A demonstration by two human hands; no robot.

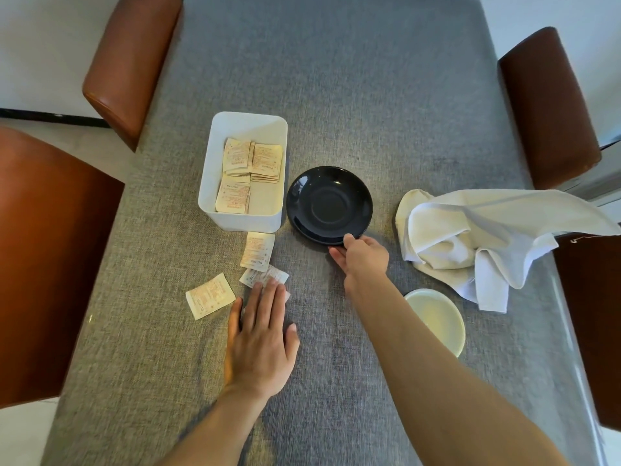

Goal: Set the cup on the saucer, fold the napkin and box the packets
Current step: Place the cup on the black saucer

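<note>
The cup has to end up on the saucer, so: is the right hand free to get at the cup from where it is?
Probably not yet: the right hand is pinching the saucer rim. Once released, the cup sits uncovered beside that forearm.

Glossy dark saucer [329,205] on rough woven tablecloth [336,79].

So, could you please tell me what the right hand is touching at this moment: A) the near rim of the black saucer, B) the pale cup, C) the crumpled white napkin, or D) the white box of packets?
A: the right hand pinches the near rim of the black saucer, apart from the napkin, box and cup.
</note>
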